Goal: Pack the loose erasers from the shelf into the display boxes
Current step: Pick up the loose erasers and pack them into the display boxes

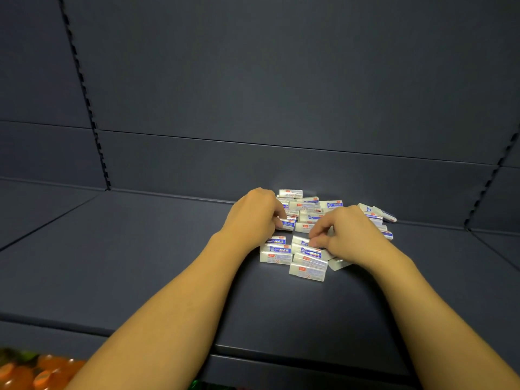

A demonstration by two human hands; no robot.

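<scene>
Dozens of erasers [308,220] lie heaped near the shelf's [140,249] back edge. Left hand [254,212] curls round one at the pile's left; right hand [346,235] pinches another mid-pile, likely gathering a handful. No boxes show.

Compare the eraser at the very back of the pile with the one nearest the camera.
The back eraser sits atop the heap, apart from both hands; the nearest eraser lies on the shelf in a tidy row, beside the right hand. Both are white, wrapped, with red marks.
</scene>
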